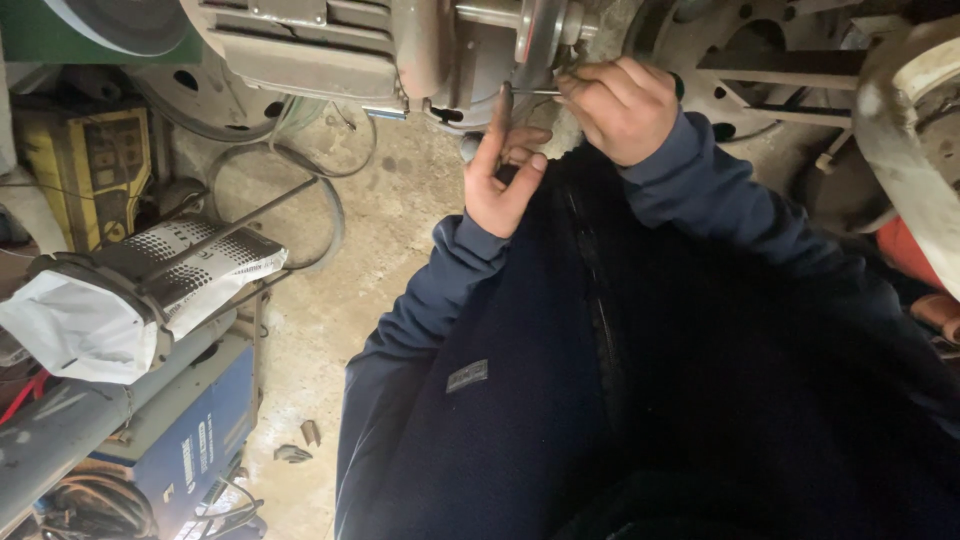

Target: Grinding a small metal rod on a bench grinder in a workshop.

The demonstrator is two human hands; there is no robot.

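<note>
While the right hand pinches a thin metal rod w/ clenched fingers, its tip lies just below the machine's round metal disc, prob. to keep it lined up w/ the hub. Left hand sits just below the disc too, index finger raised and touching the rod's near end as if to steady it; other fingers curled loosely, gripping nothing. Left of the disc: grey motor housing; farther left, a yellow box.
</note>
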